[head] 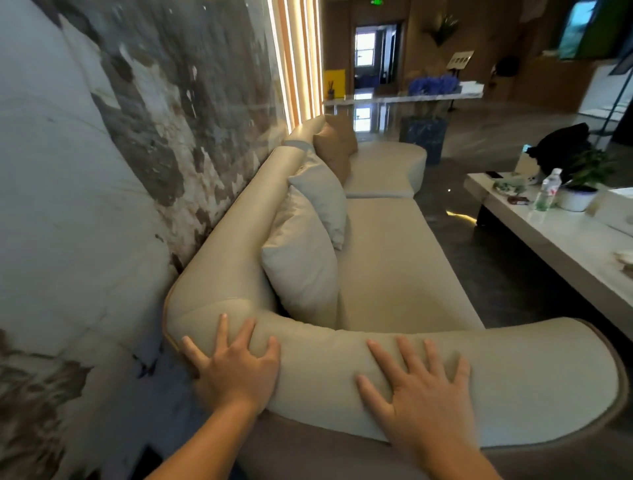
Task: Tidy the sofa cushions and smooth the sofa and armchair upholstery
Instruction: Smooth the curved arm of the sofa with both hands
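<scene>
The left hand (233,363) and right hand (421,387), both spread wide and flat, holding nothing, press the sofa (394,260) at its near armrest (325,370): likely the smoothing step. Next, sweep rightward along it. Farther along the backrest lean 2 pale cushions (301,260) and 1 tan cushion (334,147).

Water bottle (547,190) on coffee table (548,236)

No text, brand or number can be read. The green illuminated sign (376,2) above the far doorway and the label on the clear plastic water bottle (547,189) are too blurred.
</scene>
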`<state>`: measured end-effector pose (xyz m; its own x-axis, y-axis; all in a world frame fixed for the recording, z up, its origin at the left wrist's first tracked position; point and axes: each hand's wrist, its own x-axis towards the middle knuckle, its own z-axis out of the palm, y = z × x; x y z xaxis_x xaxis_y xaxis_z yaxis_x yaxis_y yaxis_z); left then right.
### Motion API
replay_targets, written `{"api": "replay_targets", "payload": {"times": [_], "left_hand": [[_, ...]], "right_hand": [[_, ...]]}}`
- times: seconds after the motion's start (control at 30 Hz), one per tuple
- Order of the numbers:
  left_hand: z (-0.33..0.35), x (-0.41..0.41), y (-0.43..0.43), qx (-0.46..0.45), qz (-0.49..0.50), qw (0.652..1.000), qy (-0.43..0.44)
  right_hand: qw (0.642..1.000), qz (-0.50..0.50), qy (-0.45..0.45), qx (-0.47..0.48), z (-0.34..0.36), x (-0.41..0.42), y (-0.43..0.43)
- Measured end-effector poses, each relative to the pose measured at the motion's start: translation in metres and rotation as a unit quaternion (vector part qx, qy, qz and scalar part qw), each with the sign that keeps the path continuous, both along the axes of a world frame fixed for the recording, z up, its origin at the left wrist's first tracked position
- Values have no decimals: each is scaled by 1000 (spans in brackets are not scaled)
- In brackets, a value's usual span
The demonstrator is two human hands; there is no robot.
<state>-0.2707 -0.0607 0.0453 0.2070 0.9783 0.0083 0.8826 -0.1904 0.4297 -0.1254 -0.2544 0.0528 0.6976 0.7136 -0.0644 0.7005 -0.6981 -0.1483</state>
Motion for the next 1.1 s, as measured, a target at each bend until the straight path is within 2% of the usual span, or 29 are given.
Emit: {"api": "replay_targets", "payload": {"times": [0.1,0.17,0.37,0.83,1.0,1.1], "left_hand": [[-3,-3,2,23,-10,999,-27],[-1,-1,8,19,-15,1000,-19],[1,4,42,5,-25,1000,-12],[2,33,72,37,-26,999,1],[14,34,69,-18,-74,993,94],[31,31,51,17,-187,973,137]], "right_hand": [[998,-16,-37,43,-5,-4,2],[998,-14,-50,38,-8,-1,7],[998,-38,-15,45,-2,-4,39],[997,-9,-43,63,0,32,66],[1000,-13,-10,26,-4,29,70],[999,-3,30,-10,-1,32,77]]}}
